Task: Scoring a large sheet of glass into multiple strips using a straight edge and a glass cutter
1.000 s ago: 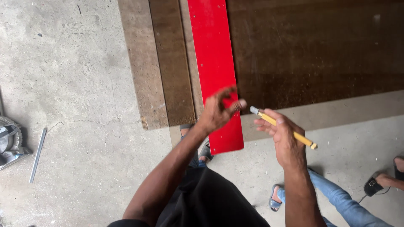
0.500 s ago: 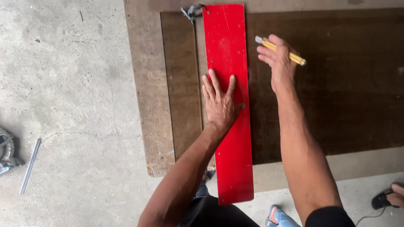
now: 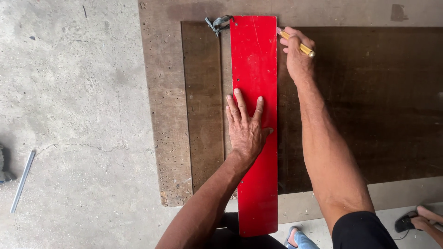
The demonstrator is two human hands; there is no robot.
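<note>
Grey concrete floor (image 3: pixel 69 92): one metal rod (image 3: pixel 21 180) near its left edge, a dark clip (image 3: pixel 217 24) at the red strip's top left corner. Brown boards (image 3: pixel 166 115) lie flat on the floor. Red strip (image 3: pixel 254 69): lengthwise on the boards, now running from their top edge past the bottom edge. Left hand (image 3: pixel 245 130): flat, fingers spread, pressing the strip's middle, grasping nothing. Right hand (image 3: pixel 297 53): has moved up to the strip's top right corner, clenched round a yellow pencil (image 3: pixel 300 45), tip at the strip's right edge, so marking looks about to begin.

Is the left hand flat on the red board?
Touching: the head view shows the left hand pressed flat on the red board, fingers spread.
</note>
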